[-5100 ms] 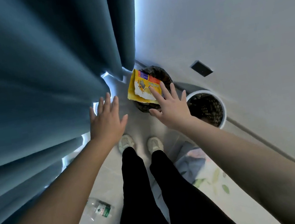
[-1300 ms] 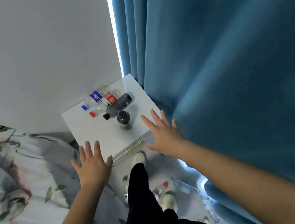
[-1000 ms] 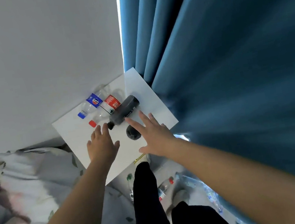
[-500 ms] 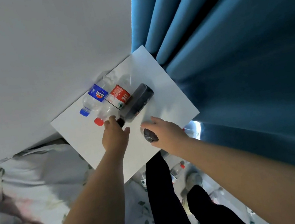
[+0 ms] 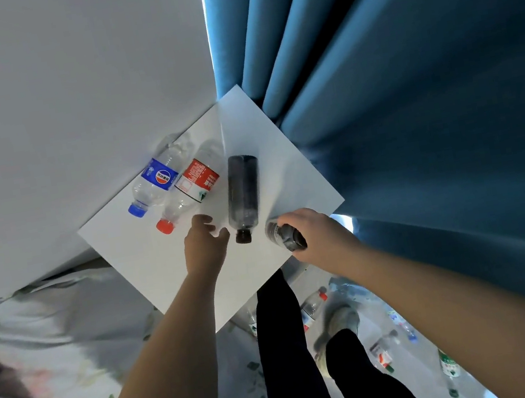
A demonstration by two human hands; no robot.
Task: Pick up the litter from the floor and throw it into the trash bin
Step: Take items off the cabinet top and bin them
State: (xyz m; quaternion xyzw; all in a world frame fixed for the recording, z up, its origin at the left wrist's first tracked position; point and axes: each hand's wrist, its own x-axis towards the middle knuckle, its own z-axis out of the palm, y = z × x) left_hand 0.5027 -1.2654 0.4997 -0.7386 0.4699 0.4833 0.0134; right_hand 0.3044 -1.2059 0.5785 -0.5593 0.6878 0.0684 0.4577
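Right hand [image 5: 312,235] is wrapped around a small dark bottle [image 5: 286,238] at the front edge of the white bedside table [image 5: 145,253]. Left hand [image 5: 204,243] has loosely curled fingers holding nothing, just beside the neck of the big dark bottle [image 5: 243,195] lying mid-table. I'd grab that one around the body, not the cap, so it doesn't roll into the clear bottles [image 5: 178,181] by the back edge.

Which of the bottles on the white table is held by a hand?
The small dark bottle, gripped in the right hand. The blue-capped, red-capped and long dark bottles lie untouched.
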